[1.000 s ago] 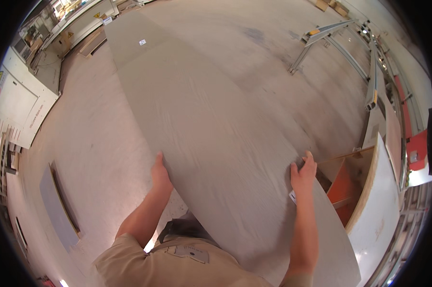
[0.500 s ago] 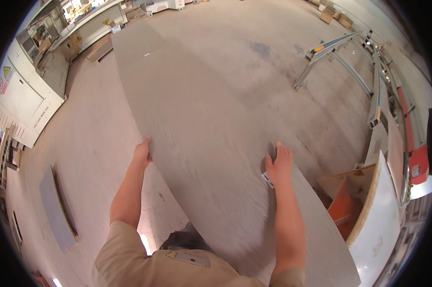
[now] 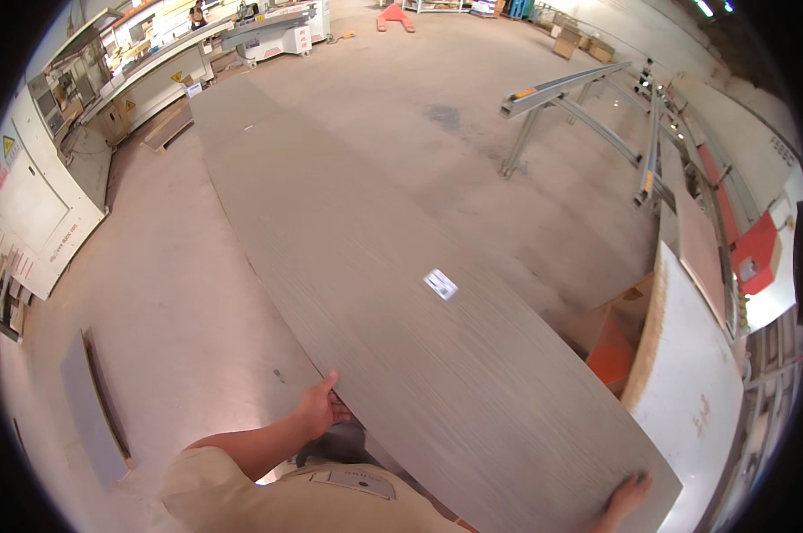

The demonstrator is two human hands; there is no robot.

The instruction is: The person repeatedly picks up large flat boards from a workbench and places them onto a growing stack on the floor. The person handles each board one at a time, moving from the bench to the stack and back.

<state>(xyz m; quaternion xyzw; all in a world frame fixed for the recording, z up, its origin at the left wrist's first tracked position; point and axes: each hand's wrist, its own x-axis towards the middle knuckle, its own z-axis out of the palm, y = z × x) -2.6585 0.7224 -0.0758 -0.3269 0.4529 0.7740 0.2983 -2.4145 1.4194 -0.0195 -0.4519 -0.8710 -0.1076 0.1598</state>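
A long grey-brown wood-grain panel (image 3: 366, 302) stretches from in front of my body toward the far left. My left hand (image 3: 321, 409) grips its left edge near my waist, thumb uppermost and fingers curled at the edge. Close to the panel's near right corner, my right hand (image 3: 631, 496) rests on the top face. Its fingers are blurred and dark, so their closing cannot be made out. A small white label (image 3: 440, 284) sticks to the middle of the top face.
White machine cabinets (image 3: 41, 191) stand at left. A loose grey board (image 3: 90, 409) lies on the floor left of me. To the right are a metal roller frame (image 3: 570, 84), a white-faced board (image 3: 686, 382) leaning close by the panel, and an orange piece (image 3: 613, 351). A red pallet jack (image 3: 394, 18) is far off.
My right hand has slid back along the panel to its near right corner, uncovering the label. My left hand is now lower and nearer my body. The view has tilted up.
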